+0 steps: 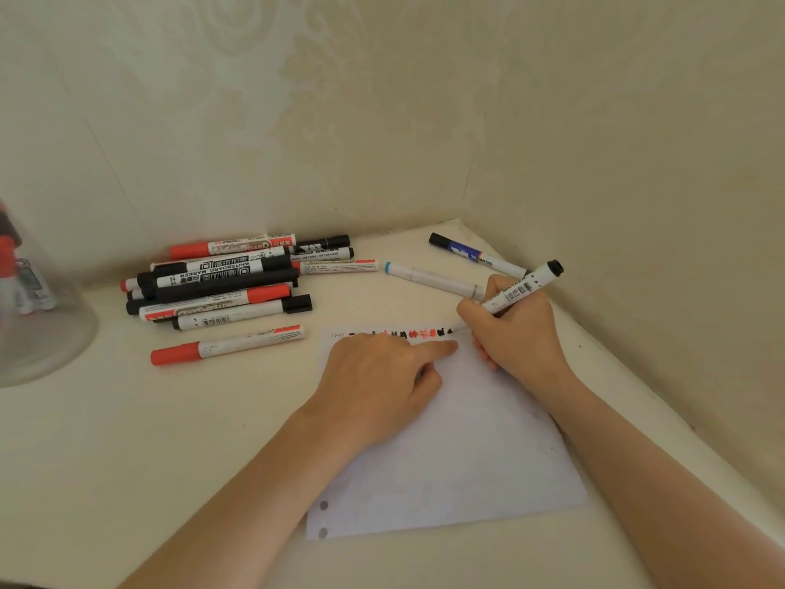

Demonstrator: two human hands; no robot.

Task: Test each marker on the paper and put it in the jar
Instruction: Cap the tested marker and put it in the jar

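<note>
The work surface is a cream-white tabletop (127, 440) with a smooth, matte finish. It sits in a corner formed by two walls. The far wall (255, 121) runs from the left edge to the corner at the far right of centre. The right wall (637, 142) runs from that corner toward the near right edge. Both walls carry pale beige wallpaper with a faint embossed floral and scroll pattern. A vertical wallpaper seam is visible on the left part of the far wall. Lighting is soft and even, with weak shadows along the wall bases.
</note>
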